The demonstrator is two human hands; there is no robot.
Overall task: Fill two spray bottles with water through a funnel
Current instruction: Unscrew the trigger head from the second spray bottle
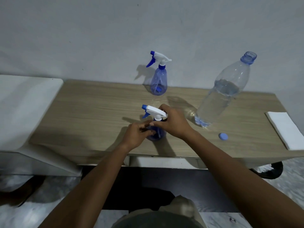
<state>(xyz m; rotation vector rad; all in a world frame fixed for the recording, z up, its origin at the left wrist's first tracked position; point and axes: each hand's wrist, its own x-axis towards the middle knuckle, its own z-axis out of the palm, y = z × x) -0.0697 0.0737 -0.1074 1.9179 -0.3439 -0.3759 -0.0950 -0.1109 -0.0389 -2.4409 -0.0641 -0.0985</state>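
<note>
1. Watching this feed remotely, so here's my read. The near translucent blue plastic spray bottle with the white trigger head (156, 127) stands upright on the light wood-grain tabletop (92, 116), about dead centre of it.
2. Left hand (138, 135) is curled around the bottle's body from the 9 o'clock side, fingers closed on it. Right hand (171, 124) is closed around the neck and collar just under the trigger head, coming in from 3 o'clock. Looks to me like a twist at the collar, but I can't tell whether it's going on or off.
3. The second blue spray bottle with its white and blue trigger (158, 79) sits at 12 o'clock by the wall, well apart, head on.
4. The big clear plastic water bottle (220, 96) is at 2 o'clock, uncapped, over half full. Its round blue cap (223, 136) lies on the table at 3 o'clock, with a folded white cloth (286, 129) further right.
5. No funnel anywhere I can see.
6. Handling guess: the spray bottle is thin, light and squashy, so hold the wide lower body gently and turn the stiff collar. The water bottle is the heavy, sloshy one; grab it mid-body.
</note>
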